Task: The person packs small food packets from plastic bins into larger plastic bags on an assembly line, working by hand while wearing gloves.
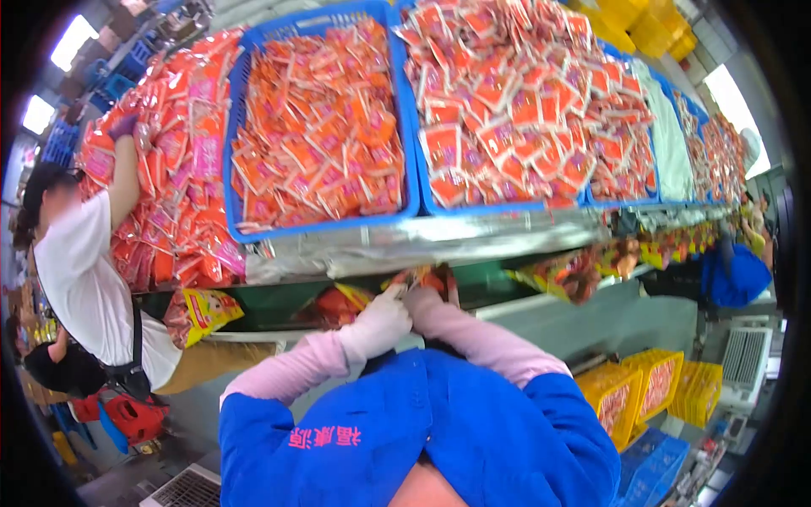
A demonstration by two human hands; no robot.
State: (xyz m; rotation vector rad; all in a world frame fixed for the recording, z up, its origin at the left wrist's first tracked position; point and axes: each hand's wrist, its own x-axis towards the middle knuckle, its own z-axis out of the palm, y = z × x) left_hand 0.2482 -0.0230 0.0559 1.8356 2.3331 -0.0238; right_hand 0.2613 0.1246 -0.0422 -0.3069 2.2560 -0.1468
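My left hand [382,323], in a white glove, is closed with its fingertips at the edge of a red and yellow plastic bag [431,277] on the green conveyor belt. My right hand [425,306] is closed on the same bag, partly hiding it. Just left of my hands lies another red and yellow bag [338,304]. Further right on the belt is a filled bag [570,275] with a yellow edge. Beyond the belt, a blue basket [319,221] and a second blue basket [507,207] are heaped with small red-orange sachets.
At left, a person in a white shirt [80,245] reaches into a pile of larger red packets [173,169]. Another red and yellow bag [203,314] is near that person. Yellow crates [655,384] and a blue crate [650,465] stand low at right. A co-worker in blue [737,275] is further along.
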